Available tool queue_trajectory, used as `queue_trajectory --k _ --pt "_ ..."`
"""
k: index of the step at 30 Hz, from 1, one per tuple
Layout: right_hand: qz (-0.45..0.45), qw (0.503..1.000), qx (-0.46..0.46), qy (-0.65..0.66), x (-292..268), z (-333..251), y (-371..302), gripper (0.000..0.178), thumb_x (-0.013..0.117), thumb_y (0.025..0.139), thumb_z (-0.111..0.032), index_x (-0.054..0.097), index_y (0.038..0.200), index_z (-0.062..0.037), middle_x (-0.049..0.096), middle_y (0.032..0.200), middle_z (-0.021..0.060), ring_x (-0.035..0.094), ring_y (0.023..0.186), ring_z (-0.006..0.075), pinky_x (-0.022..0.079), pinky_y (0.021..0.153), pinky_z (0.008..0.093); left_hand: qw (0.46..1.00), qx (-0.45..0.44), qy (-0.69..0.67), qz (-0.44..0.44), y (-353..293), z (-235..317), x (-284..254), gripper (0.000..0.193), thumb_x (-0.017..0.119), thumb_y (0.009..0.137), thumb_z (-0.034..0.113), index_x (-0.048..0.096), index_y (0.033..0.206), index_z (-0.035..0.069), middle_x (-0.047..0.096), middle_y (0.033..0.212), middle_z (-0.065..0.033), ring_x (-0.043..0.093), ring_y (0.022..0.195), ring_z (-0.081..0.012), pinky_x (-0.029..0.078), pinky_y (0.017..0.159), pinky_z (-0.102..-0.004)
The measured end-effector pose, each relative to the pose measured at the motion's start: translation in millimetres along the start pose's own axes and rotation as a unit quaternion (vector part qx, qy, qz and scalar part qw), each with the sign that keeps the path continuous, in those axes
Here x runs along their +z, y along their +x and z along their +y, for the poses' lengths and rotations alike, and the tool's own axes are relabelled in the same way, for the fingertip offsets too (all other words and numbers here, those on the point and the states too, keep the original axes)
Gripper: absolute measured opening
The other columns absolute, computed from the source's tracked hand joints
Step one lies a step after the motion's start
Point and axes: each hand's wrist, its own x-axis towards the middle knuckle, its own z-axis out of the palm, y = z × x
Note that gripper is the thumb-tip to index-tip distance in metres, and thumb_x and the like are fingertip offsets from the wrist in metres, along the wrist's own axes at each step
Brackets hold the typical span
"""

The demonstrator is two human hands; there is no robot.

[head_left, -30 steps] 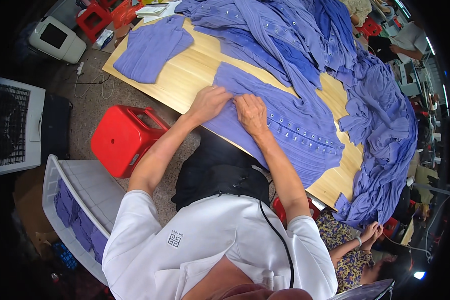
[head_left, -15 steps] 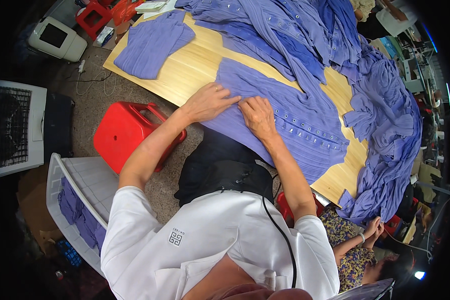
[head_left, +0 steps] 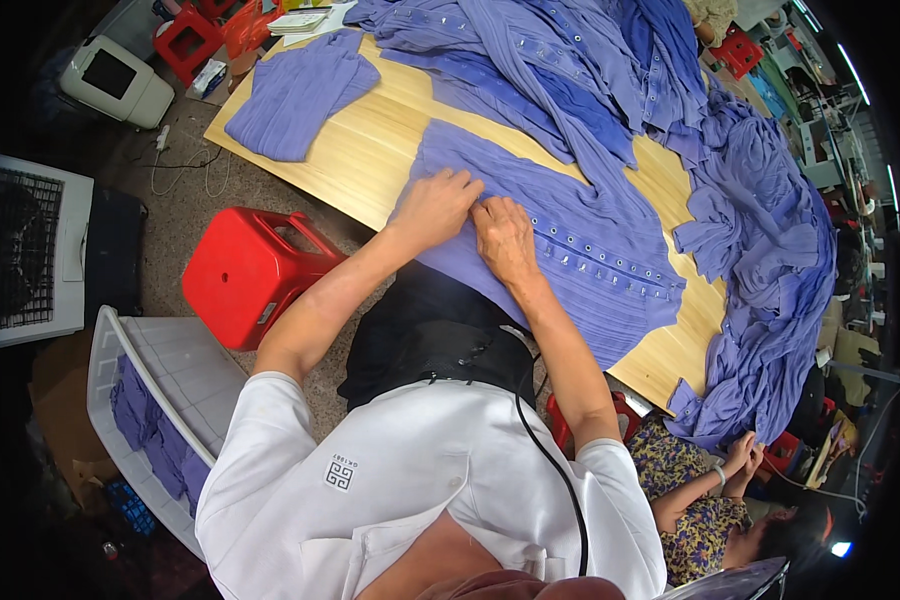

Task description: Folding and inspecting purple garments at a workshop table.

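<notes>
A purple pleated garment [head_left: 590, 310] lies spread over the near edge of the wooden table. Along its middle runs a front strip with rows of metal eyelets and fasteners. My left hand [head_left: 438, 208] is closed in a pinch at the left end of this strip. Right beside it, my right hand [head_left: 506, 238] has its fingers bent down onto the same strip, pinching the cloth. The two sets of fingertips nearly meet, and the bit of cloth between them is mostly covered.
Purple garments [head_left: 530, 60] are heaped at the back and right of the wooden table [head_left: 370, 130]; a folded purple one [head_left: 300, 95] lies at left. Beside me are a red stool [head_left: 245, 280] and a white bin [head_left: 185, 370] holding purple cloth. A person [head_left: 700, 490] sits at right.
My left hand's fingers have drawn in from stretched out to curled, nearer my right hand. The whole view has shifted slightly; the garment stays spread on the table.
</notes>
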Motion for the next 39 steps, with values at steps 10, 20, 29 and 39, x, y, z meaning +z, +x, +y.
queue_trajectory --k 10,20,29,39 --pt "0.056 0.998 0.026 -0.005 -1 -4 -2 0.008 0.074 0.086 -0.003 0.070 0.092 -0.0049 0.061 0.083 0.0110 0.061 0.079 0.0314 0.047 0.073 0.0446 0.995 0.032 -0.013 0.089 -19 -6 24 0.024 0.065 0.087 0.012 0.070 0.111 0.011 0.061 0.097 -0.0075 0.066 0.090 -0.0297 0.058 0.073 -0.0419" --pt "0.082 0.996 0.011 -0.029 -4 7 5 0.009 0.075 0.088 -0.009 0.072 0.097 -0.0076 0.062 0.087 0.0074 0.063 0.086 0.0271 0.047 0.086 0.0450 0.989 0.100 -0.054 0.099 -14 -20 21 0.019 0.065 0.089 0.007 0.069 0.108 0.005 0.062 0.100 -0.0092 0.064 0.095 -0.0304 0.056 0.079 -0.0408" --pt "0.073 0.996 -0.012 -0.043 -3 8 2 0.013 0.080 0.088 -0.012 0.073 0.098 -0.0087 0.066 0.090 0.0047 0.062 0.083 0.0252 0.045 0.081 0.0435 0.985 0.108 -0.117 0.072 -18 -28 12 0.018 0.067 0.093 0.007 0.072 0.111 0.004 0.065 0.102 -0.0104 0.065 0.096 -0.0321 0.056 0.082 -0.0420" --pt "0.035 0.996 -0.077 -0.040 -5 17 2 0.013 0.081 0.085 -0.011 0.072 0.094 -0.0079 0.066 0.089 0.0059 0.063 0.084 0.0261 0.047 0.082 0.0430 0.970 0.035 -0.226 0.082 -13 -23 11 0.009 0.072 0.095 0.008 0.076 0.102 0.005 0.070 0.100 -0.0106 0.066 0.096 -0.0357 0.054 0.083 -0.0449"
